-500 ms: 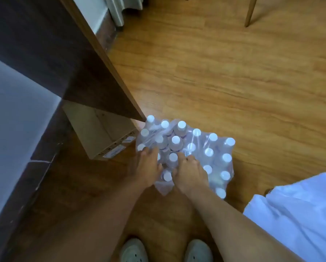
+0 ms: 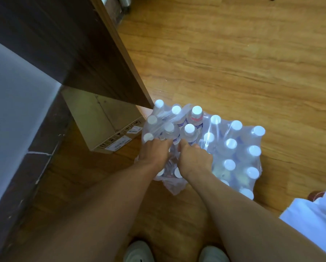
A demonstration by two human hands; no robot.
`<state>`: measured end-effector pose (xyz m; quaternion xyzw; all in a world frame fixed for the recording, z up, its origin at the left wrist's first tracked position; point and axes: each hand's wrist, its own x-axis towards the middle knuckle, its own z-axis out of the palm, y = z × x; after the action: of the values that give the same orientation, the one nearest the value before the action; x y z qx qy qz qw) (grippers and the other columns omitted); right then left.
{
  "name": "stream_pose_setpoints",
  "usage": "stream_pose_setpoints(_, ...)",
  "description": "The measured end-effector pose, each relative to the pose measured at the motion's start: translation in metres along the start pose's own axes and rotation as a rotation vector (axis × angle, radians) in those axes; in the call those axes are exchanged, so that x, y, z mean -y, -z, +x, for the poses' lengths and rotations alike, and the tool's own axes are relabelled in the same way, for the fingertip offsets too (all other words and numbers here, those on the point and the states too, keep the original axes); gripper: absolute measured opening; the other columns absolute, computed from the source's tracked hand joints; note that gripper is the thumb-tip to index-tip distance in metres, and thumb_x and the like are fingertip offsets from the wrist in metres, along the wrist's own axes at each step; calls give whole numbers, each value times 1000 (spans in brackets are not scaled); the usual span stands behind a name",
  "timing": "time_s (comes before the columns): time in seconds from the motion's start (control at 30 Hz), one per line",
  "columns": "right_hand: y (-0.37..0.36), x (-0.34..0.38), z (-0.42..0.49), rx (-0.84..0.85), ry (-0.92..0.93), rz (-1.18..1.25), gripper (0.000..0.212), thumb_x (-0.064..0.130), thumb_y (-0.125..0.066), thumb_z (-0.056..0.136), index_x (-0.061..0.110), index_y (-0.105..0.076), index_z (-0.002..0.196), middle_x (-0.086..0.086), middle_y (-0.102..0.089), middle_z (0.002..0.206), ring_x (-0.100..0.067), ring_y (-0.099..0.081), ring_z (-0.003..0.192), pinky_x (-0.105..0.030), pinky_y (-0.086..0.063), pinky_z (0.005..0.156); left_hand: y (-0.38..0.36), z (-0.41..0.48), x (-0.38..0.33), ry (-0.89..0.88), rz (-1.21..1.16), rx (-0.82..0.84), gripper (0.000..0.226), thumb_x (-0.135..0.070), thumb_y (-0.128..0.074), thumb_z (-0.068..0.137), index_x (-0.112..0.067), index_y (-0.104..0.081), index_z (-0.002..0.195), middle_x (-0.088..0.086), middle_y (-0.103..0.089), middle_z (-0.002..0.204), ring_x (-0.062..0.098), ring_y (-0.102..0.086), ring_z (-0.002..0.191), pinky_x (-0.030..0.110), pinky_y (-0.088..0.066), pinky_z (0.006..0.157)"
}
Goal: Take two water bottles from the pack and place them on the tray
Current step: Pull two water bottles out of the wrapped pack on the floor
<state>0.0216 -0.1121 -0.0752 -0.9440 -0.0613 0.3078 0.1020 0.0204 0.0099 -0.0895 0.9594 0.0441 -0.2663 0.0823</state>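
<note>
Sitting on the wood floor (image 2: 234, 59) is the pack (image 2: 232, 148) of water bottles, wrapped in clear plastic, white caps up. Both hands press in at its 8 o'clock side. The left hand (image 2: 154, 154) and right hand (image 2: 194, 159) are curled tight, side by side, pinching the plastic wrap. A cardboard box (image 2: 101, 121) sits at 9 o'clock, under a dark table (image 2: 79, 50).

Looks like a room in a home: warm wood floor (image 2: 234, 63) all over, dark wood cupboard (image 2: 79, 53) at 10 o'clock, cardboard box (image 2: 101, 121) tucked beneath, white bedding (image 2: 317, 220) at 4 o'clock.
</note>
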Motion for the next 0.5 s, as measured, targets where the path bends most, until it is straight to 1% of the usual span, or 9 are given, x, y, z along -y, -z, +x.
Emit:
stream_pose_setpoints(0.07, 8, -2, -8, -17, 1, 48, 39, 14, -58, 90, 24, -47, 126, -13, -58, 118, -34, -63, 103, -41, -46, 81, 10, -13, -1, -9, -23, -3, 29, -34, -54, 99, -27, -59, 127, 12, -68, 116, 31, -64, 103, 34, -48, 72)
stream_pose_setpoints(0.13, 23, -1, -25, -35, 20, 71, 37, 12, -57, 88, 25, -49, 122, -12, -59, 112, -34, -64, 98, -38, -45, 74, 30, -30, -5, -12, -34, -36, 27, -35, -54, 99, -26, -62, 123, 12, -68, 112, 31, -64, 100, 32, -43, 67)
stream_pose_setpoints(0.2, 47, -1, -45, -62, 37, 78, 35, 9, -54, 87, 25, -50, 117, -10, -59, 106, -34, -64, 94, -36, -42, 69, 58, -49, -13, -2, -73, -78, 24, -37, -55, 98, -24, -65, 116, 11, -69, 108, 30, -63, 98, 32, -40, 66)
stream_pose_setpoints(0.3, 100, 6, -79, -131, 53, 115, 29, 11, -49, 89, 27, -52, 114, -8, -56, 99, -34, -63, 94, -35, -38, 67, 113, -83, -34, 52, -115, -77, 24, -35, -58, 96, -24, -67, 115, 9, -70, 106, 29, -65, 100, 32, -47, 71)
stream_pose_setpoints(0.37, 139, 12, -103, -159, 64, 105, 29, 12, -46, 91, 28, -53, 114, -7, -61, 104, -34, -63, 98, -35, -36, 67, 155, -106, -48, 97, -136, -97, 20, -34, -60, 94, -24, -68, 109, 9, -69, 103, 31, -66, 99, 34, -52, 74)
stream_pose_setpoints(0.43, 182, 19, -125, -187, 90, 87, 30, 13, -46, 91, 30, -53, 115, -7, -64, 109, -34, -63, 100, -35, -37, 67, 199, -128, -61, 130, -159, -128, 14, -31, -60, 91, -25, -68, 100, 9, -69, 97, 31, -66, 93, 33, -50, 69)
stream_pose_setpoints(0.5, 230, 25, -149, -200, 103, 81, 29, 16, -48, 90, 33, -55, 112, -6, -65, 111, -33, -63, 100, -34, -38, 69, 243, -147, -73, 140, -158, -151, 10, -31, -56, 87, -26, -64, 86, 8, -69, 89, 31, -67, 88, 34, -53, 65)
